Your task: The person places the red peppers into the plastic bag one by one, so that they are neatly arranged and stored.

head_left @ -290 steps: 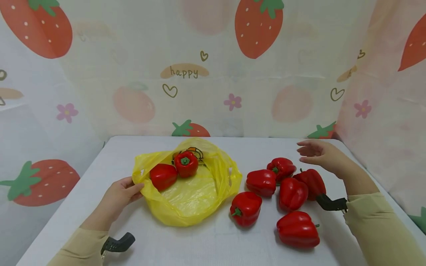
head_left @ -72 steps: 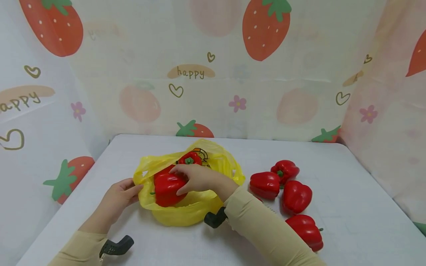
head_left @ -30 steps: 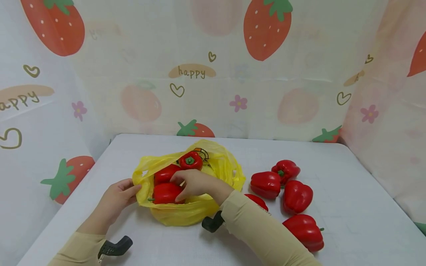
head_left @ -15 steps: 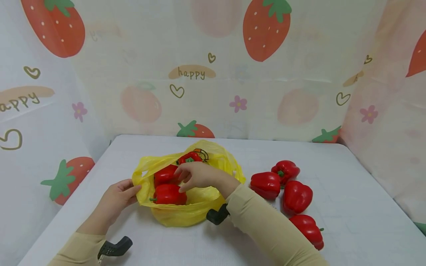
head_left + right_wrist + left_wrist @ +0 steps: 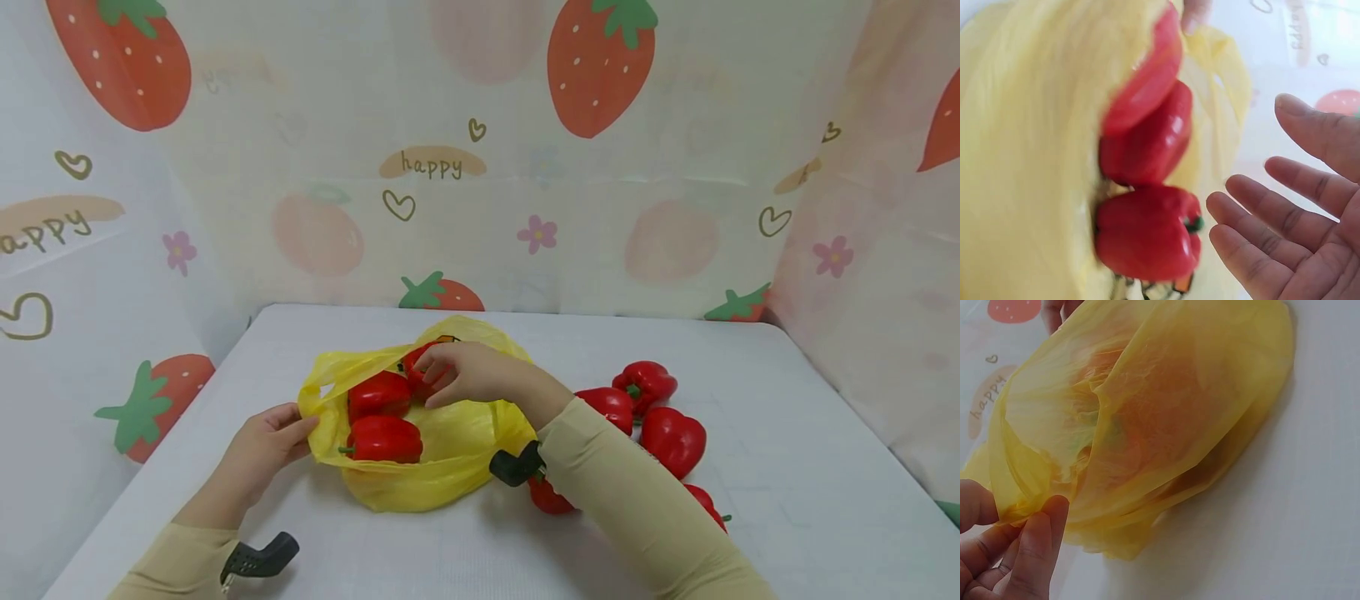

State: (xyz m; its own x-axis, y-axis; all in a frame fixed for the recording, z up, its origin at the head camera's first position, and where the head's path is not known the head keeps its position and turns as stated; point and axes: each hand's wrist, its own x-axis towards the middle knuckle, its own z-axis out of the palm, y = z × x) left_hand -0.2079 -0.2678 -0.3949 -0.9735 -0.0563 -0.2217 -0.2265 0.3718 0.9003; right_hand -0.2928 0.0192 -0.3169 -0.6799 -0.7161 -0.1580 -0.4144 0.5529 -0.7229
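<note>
Got the yellow bag (image 5: 423, 487) pinched in the left hand (image 5: 270, 437). Hovering a pretty loose right hand (image 5: 480, 371) by three red peppers (image 5: 378, 394) inside.

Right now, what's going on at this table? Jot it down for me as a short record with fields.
Left hand: pinches the edge of the yellow bag
Right hand: holds nothing, hovers at the bag's mouth
In the bag: three red peppers
On the white table: five loose peppers, some partly behind the right sleeve
Backdrop: strawberry-print sheet
</note>
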